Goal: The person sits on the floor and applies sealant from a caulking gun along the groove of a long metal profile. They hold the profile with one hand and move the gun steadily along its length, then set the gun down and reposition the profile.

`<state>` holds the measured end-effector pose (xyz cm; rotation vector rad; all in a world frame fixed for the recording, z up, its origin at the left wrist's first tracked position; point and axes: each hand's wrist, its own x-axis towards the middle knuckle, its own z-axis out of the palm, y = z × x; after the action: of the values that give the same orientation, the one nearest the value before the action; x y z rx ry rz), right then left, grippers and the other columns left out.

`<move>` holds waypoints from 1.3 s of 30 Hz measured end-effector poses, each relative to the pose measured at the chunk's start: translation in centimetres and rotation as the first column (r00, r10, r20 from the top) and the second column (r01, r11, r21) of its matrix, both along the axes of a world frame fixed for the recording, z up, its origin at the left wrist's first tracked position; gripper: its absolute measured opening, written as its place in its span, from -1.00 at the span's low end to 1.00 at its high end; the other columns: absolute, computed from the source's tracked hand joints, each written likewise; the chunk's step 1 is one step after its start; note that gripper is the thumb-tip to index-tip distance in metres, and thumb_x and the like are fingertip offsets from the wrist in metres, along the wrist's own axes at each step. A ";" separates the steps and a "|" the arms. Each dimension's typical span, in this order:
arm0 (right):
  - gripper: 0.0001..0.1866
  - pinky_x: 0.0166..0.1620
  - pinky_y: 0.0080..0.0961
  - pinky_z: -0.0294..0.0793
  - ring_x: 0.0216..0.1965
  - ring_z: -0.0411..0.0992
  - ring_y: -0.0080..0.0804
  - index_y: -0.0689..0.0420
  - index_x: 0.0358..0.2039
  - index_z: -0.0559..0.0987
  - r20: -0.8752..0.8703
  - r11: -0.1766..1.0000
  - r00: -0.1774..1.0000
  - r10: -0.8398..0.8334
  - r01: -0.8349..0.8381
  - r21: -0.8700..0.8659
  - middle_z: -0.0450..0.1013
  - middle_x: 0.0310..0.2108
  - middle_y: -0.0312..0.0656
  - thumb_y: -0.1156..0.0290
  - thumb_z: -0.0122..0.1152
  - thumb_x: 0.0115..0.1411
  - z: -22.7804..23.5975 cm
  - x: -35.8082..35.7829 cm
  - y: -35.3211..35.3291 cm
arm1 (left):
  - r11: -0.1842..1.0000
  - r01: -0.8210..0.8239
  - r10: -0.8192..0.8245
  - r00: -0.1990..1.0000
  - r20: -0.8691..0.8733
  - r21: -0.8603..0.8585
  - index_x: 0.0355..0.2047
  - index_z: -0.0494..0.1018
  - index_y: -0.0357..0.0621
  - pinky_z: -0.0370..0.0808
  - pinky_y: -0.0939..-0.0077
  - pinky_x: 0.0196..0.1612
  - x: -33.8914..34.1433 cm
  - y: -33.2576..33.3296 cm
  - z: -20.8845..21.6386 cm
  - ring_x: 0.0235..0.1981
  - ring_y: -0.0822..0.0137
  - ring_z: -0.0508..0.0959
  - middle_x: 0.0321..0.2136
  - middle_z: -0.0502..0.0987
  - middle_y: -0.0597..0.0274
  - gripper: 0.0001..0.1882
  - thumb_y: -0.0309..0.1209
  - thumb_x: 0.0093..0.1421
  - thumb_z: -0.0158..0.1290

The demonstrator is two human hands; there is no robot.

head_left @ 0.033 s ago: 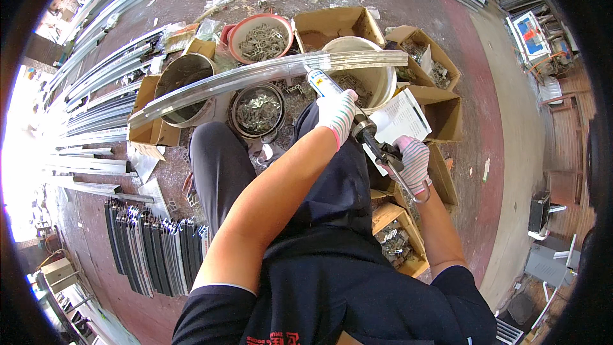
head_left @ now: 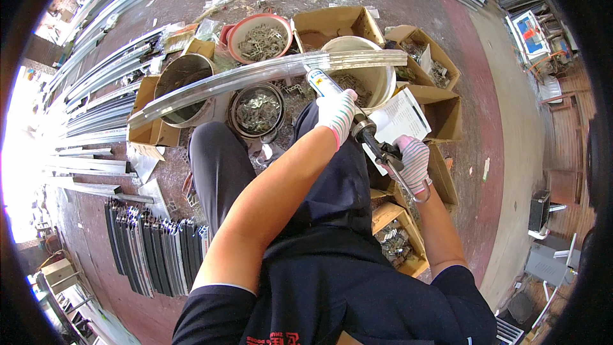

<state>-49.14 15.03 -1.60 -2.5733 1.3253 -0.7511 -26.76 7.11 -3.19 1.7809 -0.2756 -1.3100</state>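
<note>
Both my hands wear striped, pink-edged work gloves and grip one caulking gun (head_left: 365, 130). My left hand (head_left: 336, 115) wraps round the front, where a white and blue sealant tube is loaded. At the rear, my right hand (head_left: 412, 162) is closed round the handle and trigger. The tube's tip reaches the near edge of several long metal profiles (head_left: 255, 74), lying side by side across the containers. Whether the tip touches them, I cannot tell. The profiles rest over a dark bucket (head_left: 205, 64) at the left and a pale bucket (head_left: 387, 83) at the right.
A red-rimmed basin (head_left: 237, 25) and a round metal pan (head_left: 239, 125) hold small metal brackets. Cardboard boxes (head_left: 452, 107) stand to the right, one with a printed sheet (head_left: 408, 118) on it. Bundled dark profiles (head_left: 153, 249) lie at the left, with long strips beyond.
</note>
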 end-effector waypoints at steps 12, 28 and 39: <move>-0.42 -0.46 -0.23 0.31 -0.58 0.34 -0.04 0.13 -0.55 0.43 -0.013 1.000 1.000 -0.022 0.022 -0.014 0.33 -0.62 -0.10 0.02 0.66 -0.22 0.4 -0.9 -0.1 | 0.998 0.056 -0.058 0.994 -0.091 -0.029 0.13 0.26 -0.45 0.51 0.29 -0.05 -1.0 -0.6 0.3 -0.15 0.12 0.57 -0.10 0.53 -0.09 -0.27 -0.29 0.03 0.29; -0.36 -0.47 -0.24 0.33 -0.60 0.35 -0.05 0.14 -0.55 0.45 -0.035 0.995 0.995 -0.097 0.097 -0.011 0.34 -0.65 -0.10 -0.17 0.57 -0.14 0.7 -2.0 0.2 | 0.989 0.120 -0.130 0.983 -0.131 -0.081 0.23 0.17 -0.48 0.50 0.28 0.05 -2.6 -0.9 0.9 -0.07 0.07 0.58 0.01 0.52 -0.18 -0.16 -0.25 0.05 0.26; -0.31 -0.47 -0.22 0.32 -0.59 0.35 -0.03 0.14 -0.54 0.45 -0.030 0.990 0.990 -0.136 0.137 0.017 0.31 -0.65 -0.09 -0.28 0.51 -0.10 0.2 -3.1 0.4 | 0.992 0.122 -0.120 0.988 -0.099 0.020 0.16 0.23 -0.36 0.54 0.24 -0.07 -3.7 -1.5 0.8 -0.18 0.10 0.59 -0.10 0.52 -0.09 -0.25 -0.29 0.02 0.27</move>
<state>-52.23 15.44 -1.42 -2.5077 1.5225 -0.7216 -30.42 5.60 -2.35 1.7377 -0.3179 -1.4883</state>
